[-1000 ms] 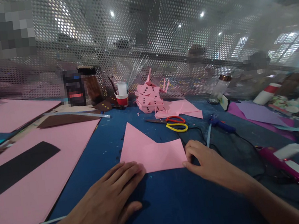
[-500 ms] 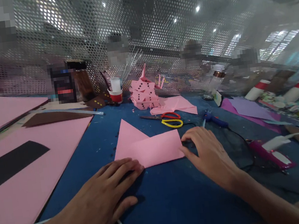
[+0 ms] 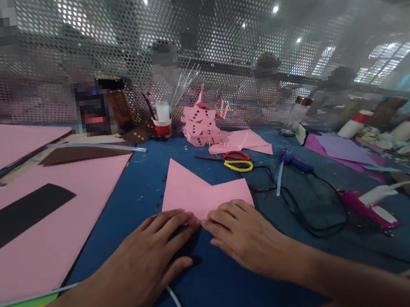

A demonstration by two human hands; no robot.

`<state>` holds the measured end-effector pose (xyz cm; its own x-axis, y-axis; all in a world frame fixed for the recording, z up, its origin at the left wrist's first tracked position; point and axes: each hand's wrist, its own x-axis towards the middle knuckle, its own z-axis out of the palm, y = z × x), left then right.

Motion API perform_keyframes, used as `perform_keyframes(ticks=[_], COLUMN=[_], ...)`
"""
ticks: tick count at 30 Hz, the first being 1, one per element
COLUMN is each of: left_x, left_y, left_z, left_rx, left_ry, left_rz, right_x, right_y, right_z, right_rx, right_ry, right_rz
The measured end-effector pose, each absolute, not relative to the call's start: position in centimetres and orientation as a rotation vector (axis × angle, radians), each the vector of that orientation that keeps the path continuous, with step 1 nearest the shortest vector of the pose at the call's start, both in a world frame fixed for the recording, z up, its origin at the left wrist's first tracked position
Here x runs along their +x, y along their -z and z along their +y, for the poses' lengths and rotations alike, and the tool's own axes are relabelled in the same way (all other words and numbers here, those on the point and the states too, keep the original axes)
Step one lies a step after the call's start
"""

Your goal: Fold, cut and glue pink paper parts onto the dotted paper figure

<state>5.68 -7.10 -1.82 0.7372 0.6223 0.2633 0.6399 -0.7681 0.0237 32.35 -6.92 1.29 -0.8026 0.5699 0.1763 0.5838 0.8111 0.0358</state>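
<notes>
A folded pink paper (image 3: 191, 192) lies on the blue table, with one pointed corner standing up at its back left. My left hand (image 3: 153, 252) rests flat over its lower left edge, fingers together and stretched out, thumb apart. Beside it my right hand (image 3: 243, 233) presses on the paper's lower right part with its fingertips, close to the left fingertips. Neither hand is closed round anything. The paper's near edge is partly hidden under the fingers. Scissors (image 3: 239, 162) with red and yellow handles lie behind the paper.
Large pink sheets (image 3: 61, 236) with a black strip (image 3: 22, 216) lie at left. Behind are a red-and-white cup (image 3: 163, 127), a dotted pink paper model (image 3: 201, 124) and pink scraps (image 3: 248, 140). A blue glue gun (image 3: 298, 163), its cord and a magenta power strip (image 3: 371, 210) are at right.
My right hand has moved left and inward, from the paper's right edge to its near edge beside my left hand. My left hand stays at the paper's lower left. The view has shifted slightly.
</notes>
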Motion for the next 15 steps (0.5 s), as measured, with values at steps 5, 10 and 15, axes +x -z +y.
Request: perform_keyframes(ticks=[5,10,15], left_x=[5.66,5.56,5.61], left_y=[1.92,1.89,1.77], left_z=[-7.01,-7.03,-6.98], left_rx=[-2.862,-2.850,-2.827], left_ry=[0.405,0.390,0.381], left_rz=[-1.027,-1.014,-0.991], right_x=[32.54,32.76,33.35], right_y=[-1.41,-1.32,-1.35], right_z=[-6.92,-7.24,-7.20], right_rx=[-0.898,-0.937,-0.932], right_ry=[0.189,0.164,0.159], right_rz=[-2.841,-2.820,-2.774])
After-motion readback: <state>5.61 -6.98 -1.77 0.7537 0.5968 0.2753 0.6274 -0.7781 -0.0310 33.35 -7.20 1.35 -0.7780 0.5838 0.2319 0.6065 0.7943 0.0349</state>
